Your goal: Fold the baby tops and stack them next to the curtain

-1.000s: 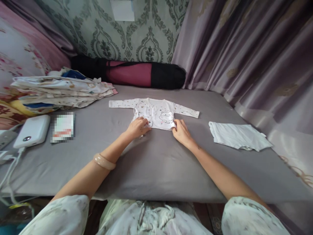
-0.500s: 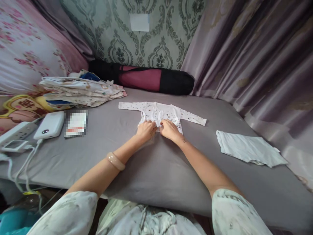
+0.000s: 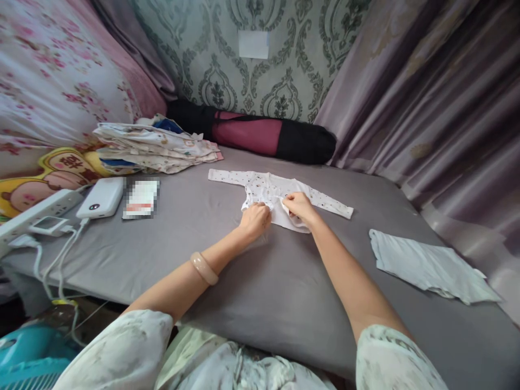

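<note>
A small white baby shirt [image 3: 260,184] with a speckled print lies on the grey sheet, both sleeves spread out to the sides. My right hand [image 3: 299,208] pinches the edge of its front panel and holds that flap turned back, showing plain white cloth beneath. My left hand [image 3: 255,219] rests on the shirt's lower left front, its fingers curled down on the fabric. What those left fingertips grip is hidden beneath the hand. A pale bangle [image 3: 203,268] circles my left forearm.
At the right lies a folded pale-blue cloth [image 3: 430,265]. A pile of folded clothes [image 3: 158,146], a power bank [image 3: 101,197], a power strip [image 3: 44,214] with cables and a blurred packet [image 3: 141,199] occupy the left. A black and maroon roll bag [image 3: 252,135] lies along the wall.
My right hand has moved up and right, lifting the shirt's front flap aside. My left hand stays low on the shirt. The whole view has shifted slightly.
</note>
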